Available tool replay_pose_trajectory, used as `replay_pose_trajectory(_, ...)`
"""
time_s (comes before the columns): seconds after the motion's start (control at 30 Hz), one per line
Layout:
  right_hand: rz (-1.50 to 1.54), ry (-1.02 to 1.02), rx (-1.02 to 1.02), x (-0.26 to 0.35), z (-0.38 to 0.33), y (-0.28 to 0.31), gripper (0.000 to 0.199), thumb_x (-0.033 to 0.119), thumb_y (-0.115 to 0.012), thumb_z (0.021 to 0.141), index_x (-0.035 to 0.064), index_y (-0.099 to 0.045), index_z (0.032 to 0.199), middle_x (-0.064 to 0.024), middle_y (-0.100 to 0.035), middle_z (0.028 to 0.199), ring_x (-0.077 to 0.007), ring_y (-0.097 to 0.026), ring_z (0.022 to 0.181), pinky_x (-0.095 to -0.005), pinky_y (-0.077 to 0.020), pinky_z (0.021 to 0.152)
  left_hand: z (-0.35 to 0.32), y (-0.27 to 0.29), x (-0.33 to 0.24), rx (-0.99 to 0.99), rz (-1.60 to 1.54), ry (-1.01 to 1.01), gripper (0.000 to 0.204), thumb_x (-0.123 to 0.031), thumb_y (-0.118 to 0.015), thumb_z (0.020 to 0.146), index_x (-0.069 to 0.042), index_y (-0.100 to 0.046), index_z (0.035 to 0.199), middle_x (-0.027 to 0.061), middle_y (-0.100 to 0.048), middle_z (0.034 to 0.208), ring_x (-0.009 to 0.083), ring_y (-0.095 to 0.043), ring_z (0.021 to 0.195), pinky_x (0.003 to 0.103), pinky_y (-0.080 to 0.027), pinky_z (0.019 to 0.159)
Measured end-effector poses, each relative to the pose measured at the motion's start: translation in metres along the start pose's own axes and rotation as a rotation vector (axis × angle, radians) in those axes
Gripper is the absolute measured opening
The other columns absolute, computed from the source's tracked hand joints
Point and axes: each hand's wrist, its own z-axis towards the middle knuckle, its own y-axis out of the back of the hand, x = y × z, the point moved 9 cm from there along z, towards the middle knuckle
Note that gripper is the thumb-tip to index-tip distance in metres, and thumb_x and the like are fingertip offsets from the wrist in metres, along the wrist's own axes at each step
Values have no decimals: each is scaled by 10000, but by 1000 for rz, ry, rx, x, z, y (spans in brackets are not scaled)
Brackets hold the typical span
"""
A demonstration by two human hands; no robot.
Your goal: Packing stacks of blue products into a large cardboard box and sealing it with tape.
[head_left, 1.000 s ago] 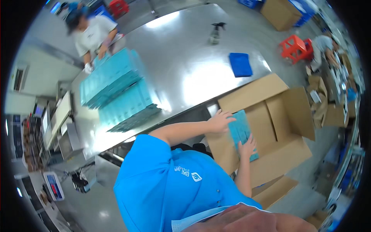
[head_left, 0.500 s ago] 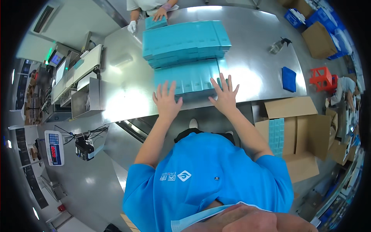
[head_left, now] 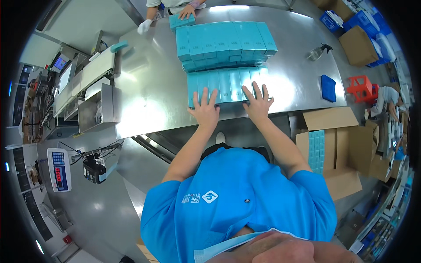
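A near row of slim teal boxes point(head_left: 223, 79) lies side by side on the steel table. My left hand point(head_left: 206, 113) is open at its left front, with spread fingers resting on the boxes. Over the right front part of the row, my right hand point(head_left: 258, 105) is also open, fingers apart and touching the boxes. Just beyond, a taller stack of the same teal boxes point(head_left: 226, 41) stands several layers high. At the far side, another person's bare hand point(head_left: 187, 11) rests on a small group of teal boxes point(head_left: 182, 21).
An open carton point(head_left: 342, 149) with teal boxes inside stands at the right below the steel table point(head_left: 298, 57). A spray bottle point(head_left: 318, 51) and a folded blue cloth point(head_left: 328, 88) lie on the table's right. At left are a conveyor point(head_left: 87, 76) and a scale display point(head_left: 59, 168).
The near row and the stack now sit further right in view. My fingers now reach onto the near row. The other person's gloved hand has moved left, and a blurred teal box appears above the conveyor.
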Motion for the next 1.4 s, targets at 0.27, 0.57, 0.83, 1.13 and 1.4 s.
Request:
replay_pose_trajectory(0.27,22,33,18,-6,29,58,712,297,-864,697,402,-672,1374,-3,-607,1474,-359,-473,1421,-676,-375,1000,30,68,-23,-166,4,-98,539,-264,-849,732,-349,-745,1253,-43,-681,1381,310,-536,1368,678,-367,965)
replay_pose_trajectory(0.57,61,-288,240,-109,-14,161,641,299,-853,717,345,-695,1337,25,-652,1399,-288,-520,1360,-607,-408,993,47,97,-163,132,-86,-304,554,-276,-888,714,-316,-748,1249,-60,-701,1334,257,-561,1331,628,-372,983)
replay_pose_trajectory(0.83,-41,-835,121,-314,-188,268,621,319,-821,723,331,-713,1334,14,-669,1418,-295,-540,1368,-617,-443,1030,-1,27,-453,310,-257,-846,521,-280,-866,747,-307,-733,1250,-61,-704,1289,236,-572,1299,612,-395,960)
replay_pose_trajectory(1.13,-88,-1319,-77,-493,-439,288,607,370,-829,754,338,-701,1346,-5,-695,1378,-313,-560,1340,-665,-439,1038,-165,-109,-749,630,-217,-1370,536,-294,-854,758,-319,-731,1279,-54,-693,1300,227,-553,1318,655,-409,974)
replay_pose_trajectory(1.4,105,-1484,163,-541,-521,181,634,379,-832,794,274,-680,1400,-123,-708,1333,-382,-630,1253,-524,-516,1060,-234,-257,-766,918,89,-1458,565,-335,-840,798,-352,-702,1346,-63,-666,1381,226,-530,1355,632,-414,1054)
